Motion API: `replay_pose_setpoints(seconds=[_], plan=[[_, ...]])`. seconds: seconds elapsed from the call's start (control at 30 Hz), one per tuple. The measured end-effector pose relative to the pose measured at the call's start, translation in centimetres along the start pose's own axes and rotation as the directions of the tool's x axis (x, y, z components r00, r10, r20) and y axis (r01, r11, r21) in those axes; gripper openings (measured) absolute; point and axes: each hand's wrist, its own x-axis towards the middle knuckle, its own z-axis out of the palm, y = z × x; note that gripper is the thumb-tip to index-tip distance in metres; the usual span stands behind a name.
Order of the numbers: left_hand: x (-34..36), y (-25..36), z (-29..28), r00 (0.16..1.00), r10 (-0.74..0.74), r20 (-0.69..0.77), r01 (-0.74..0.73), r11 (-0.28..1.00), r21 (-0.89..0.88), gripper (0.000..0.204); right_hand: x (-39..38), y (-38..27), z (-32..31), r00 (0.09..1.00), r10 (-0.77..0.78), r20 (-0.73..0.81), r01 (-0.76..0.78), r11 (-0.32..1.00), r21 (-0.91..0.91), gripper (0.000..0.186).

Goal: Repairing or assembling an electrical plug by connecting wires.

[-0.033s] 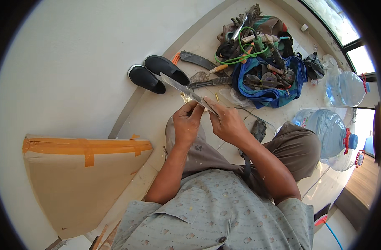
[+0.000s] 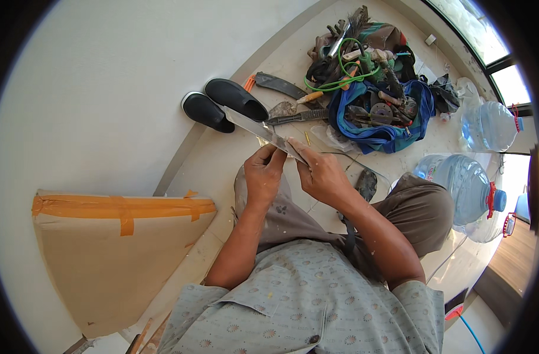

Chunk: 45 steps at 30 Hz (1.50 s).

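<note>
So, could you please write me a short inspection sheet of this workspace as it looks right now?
Surface: pale floor, dusty.
Job's things: long flat metal strip held over the lap.
Clutter: black shoes, blue tool bag heaped with tools, trowel, taped cardboard box, two water jugs.
Hands: left hand and right hand both grip the strip.
Cables: green cord on the bag.
Surroundings: white wall, window.

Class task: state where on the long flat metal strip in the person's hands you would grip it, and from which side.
Grip the metal strip across its flat faces on the bare far stretch near the black shoes. Come from above: it juts out unsupported there, clear of both hands.
</note>
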Motion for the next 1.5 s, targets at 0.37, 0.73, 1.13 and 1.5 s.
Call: replay_pose_setpoints(seconds=[0.37,0.73,1.13,1.5], plan=[[0.2,-0.9,-0.2,0.986,-0.127,0.108,0.164,0.847,-0.506,0.015,-0.5,-0.3,-0.3,0.996,-0.090,0.007,0.089,0.976,-0.200,0.060],[0.0,-0.8,0.4,0.999,-0.028,0.031,0.038,0.919,-0.392,0.013,-0.5,-1.0,0.0,1.000,0.006,0.000,-0.005,0.980,-0.201,0.063],[-0.3,-0.9,1.8,0.998,0.050,-0.029,-0.057,0.935,-0.350,0.012,1.2,1.8,1.0,0.980,0.168,-0.102,-0.188,0.953,-0.238,0.050],[0.0,0.6,1.3,0.985,-0.160,0.067,0.173,0.872,-0.458,0.021,1.1,0.7,-2.3,0.968,0.006,-0.252,0.002,0.999,0.032,0.034]])
